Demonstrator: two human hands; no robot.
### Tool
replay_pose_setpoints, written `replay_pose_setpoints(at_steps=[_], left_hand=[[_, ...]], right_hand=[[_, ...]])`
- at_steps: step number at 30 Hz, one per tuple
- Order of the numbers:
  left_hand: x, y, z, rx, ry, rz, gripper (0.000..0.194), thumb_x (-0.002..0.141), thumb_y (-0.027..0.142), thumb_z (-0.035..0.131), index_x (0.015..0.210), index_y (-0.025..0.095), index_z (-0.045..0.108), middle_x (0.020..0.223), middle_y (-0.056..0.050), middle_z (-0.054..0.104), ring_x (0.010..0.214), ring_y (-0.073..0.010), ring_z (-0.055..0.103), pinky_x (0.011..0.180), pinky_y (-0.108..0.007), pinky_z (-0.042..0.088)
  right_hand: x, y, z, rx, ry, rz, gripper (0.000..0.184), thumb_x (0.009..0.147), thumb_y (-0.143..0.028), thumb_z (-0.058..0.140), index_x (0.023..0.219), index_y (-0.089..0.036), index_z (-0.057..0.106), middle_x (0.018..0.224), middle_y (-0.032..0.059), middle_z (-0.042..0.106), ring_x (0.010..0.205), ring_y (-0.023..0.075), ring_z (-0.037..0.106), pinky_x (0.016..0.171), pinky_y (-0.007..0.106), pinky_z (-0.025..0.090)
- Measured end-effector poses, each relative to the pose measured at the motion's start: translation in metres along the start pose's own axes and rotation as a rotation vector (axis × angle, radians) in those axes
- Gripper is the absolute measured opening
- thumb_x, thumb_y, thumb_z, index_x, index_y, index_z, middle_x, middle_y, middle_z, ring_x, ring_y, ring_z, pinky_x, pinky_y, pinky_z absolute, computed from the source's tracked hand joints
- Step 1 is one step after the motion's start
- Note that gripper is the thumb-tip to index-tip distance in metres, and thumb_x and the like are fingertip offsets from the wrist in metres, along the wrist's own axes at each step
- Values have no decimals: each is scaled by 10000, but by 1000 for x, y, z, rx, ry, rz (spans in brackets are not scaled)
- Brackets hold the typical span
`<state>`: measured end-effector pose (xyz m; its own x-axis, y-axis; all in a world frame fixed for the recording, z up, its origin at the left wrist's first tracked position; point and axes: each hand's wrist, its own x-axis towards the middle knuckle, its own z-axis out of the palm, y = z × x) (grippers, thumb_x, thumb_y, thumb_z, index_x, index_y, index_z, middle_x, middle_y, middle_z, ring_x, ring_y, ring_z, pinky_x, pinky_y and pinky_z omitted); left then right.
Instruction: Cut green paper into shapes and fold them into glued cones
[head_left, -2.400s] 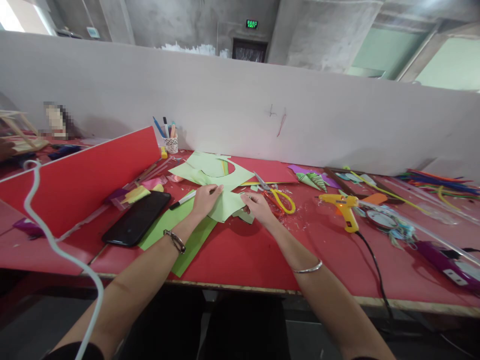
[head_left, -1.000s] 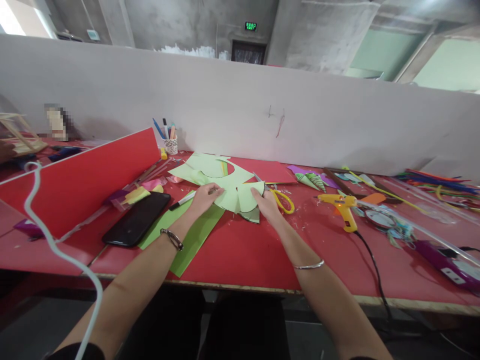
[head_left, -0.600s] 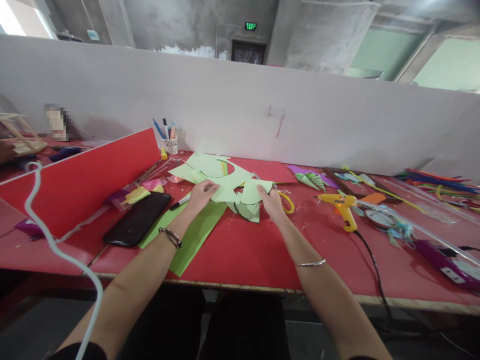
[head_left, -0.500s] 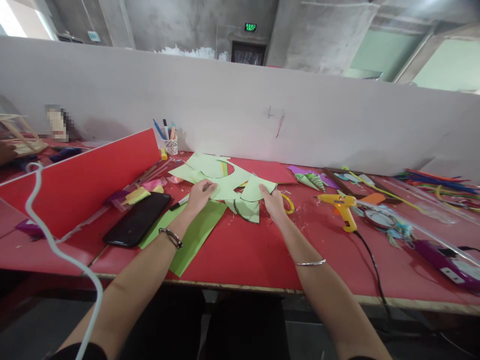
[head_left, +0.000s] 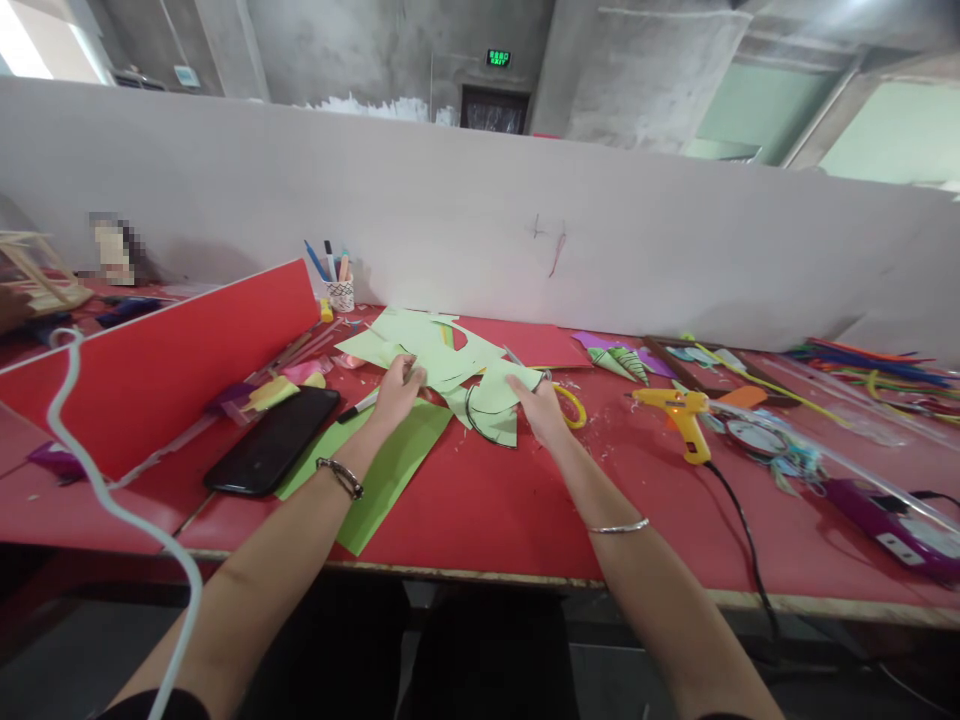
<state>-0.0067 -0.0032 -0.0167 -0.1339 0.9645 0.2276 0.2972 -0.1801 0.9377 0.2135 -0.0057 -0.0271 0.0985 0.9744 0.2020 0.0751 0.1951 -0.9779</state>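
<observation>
One pale green paper piece (head_left: 493, 388), held by both sides above the middle of the red worktop (head_left: 480, 510), with a dark line along part of its curved rim. Left grip (head_left: 397, 395) closed, thumb and fingers pinched on the left side of the piece. Right grip (head_left: 541, 410) clamped on the right side, thumb on top, other fingers mostly hidden. Just below, on the worktop, a second scrap (head_left: 504, 428) in the same green, marked with a curved black line. Behind, a large pale green sheet (head_left: 397, 325) with a rounded cut-out, partly over a red sheet (head_left: 532, 342). Under the left wrist, a brighter green sheet (head_left: 390, 470), with a black phone (head_left: 274, 440) along its left side and a black-tipped white marker (head_left: 364, 404) at its far end. Close to the right grip, scissors (head_left: 580, 404) with a yellow handle, partly hidden. Farther right, a yellow glue gun (head_left: 679, 402), its black cord (head_left: 742, 530) trailing over the front edge. To the left, a slanting red board (head_left: 195, 350); past its far end, a patterned cup (head_left: 340, 293) of pens (head_left: 330, 260) near the white partition (head_left: 450, 220).
</observation>
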Motion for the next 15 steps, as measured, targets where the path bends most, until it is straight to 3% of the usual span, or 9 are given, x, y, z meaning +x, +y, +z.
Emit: replay_pose_setpoints(at_steps=[4,9,15], left_hand=[[2,-2,2,-91,45,-29,408,657,301,609,1018,154,489,711,1,591,604,-143,560,648,-282,421],[4,-7,4,-304,5,-25,369,589,331,672,892,148,570,699,-8,581,588,-113,518,580,-239,406],[6,-6,4,-442,1,-50,328,541,373,719,727,128,605,471,57,462,431,-45,382,442,-186,314]], right_hand=[[1,5,4,-7,-112,-15,253,654,-314,595,857,-167,567,738,17,613,530,90,503,491,227,437],[-3,5,7,-46,-180,-29,395,649,-308,602,1009,-189,491,858,21,570,633,108,516,530,236,438],[0,9,7,-185,-87,-106,349,730,-343,517,1039,-195,454,779,-3,468,609,102,455,570,255,423]])
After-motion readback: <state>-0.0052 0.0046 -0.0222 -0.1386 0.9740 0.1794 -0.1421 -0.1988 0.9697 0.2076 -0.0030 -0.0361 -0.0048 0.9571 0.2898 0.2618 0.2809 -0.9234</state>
